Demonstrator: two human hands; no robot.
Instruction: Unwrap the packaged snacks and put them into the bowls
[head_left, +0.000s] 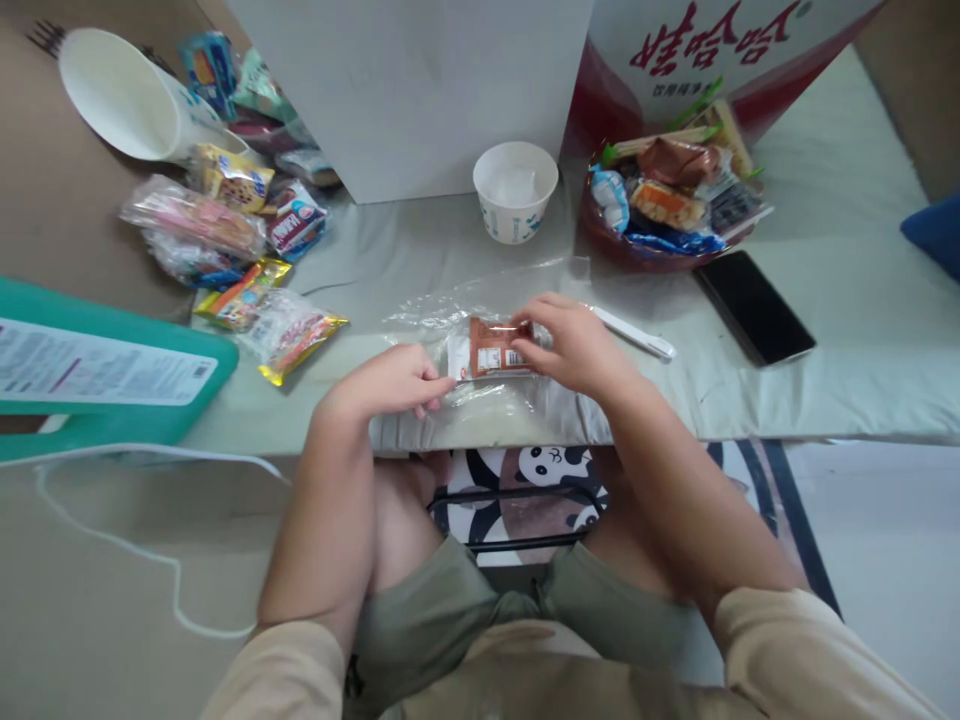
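A small brown-and-white snack packet [491, 350] lies on a sheet of clear plastic [487, 400] near the table's front edge. Thumb and fingers of my right hand [570, 342] close over the packet's right end. My left hand [405, 380] is curled, with a fingertip at the packet's lower left corner; whatever its fingers pinch is hidden. Just right of my right hand lies a white plastic stick-like tool [634, 332], its near end partly hidden by the hand. Behind the packet stands a white paper bowl [516, 190] with something pale inside.
A red bowl [637, 255] heaped with wrapped snacks stands at back right, beside a black phone [757, 308]. Snack packets [225, 220] pile up at left, near a tipped paper tub [124, 95] and a green container [135, 370]. A white box [420, 90] rises behind.
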